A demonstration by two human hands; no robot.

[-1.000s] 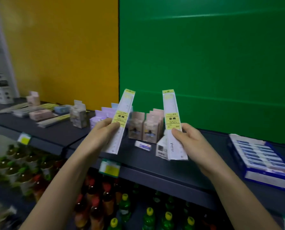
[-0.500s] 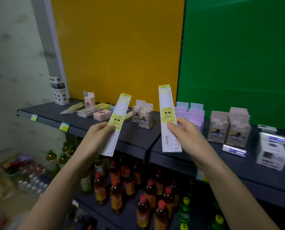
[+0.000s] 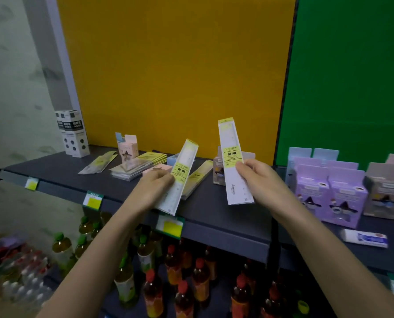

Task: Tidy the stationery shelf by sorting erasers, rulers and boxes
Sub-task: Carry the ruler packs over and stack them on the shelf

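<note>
My left hand grips a packaged ruler, tilted toward one o'clock above the shelf edge. My right hand pinches a second ruler, nearly upright. At ten o'clock from the left hand lies a pile of rulers. Purple boxes stand at three o'clock, with an eraser in front.

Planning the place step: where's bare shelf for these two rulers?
Bare shelf: the front strip between the lying ruler pack and the purple boxes; also the left end, between the black-and-white boxes and the front edge. Crowded: the ruler stack mid-back.
</note>
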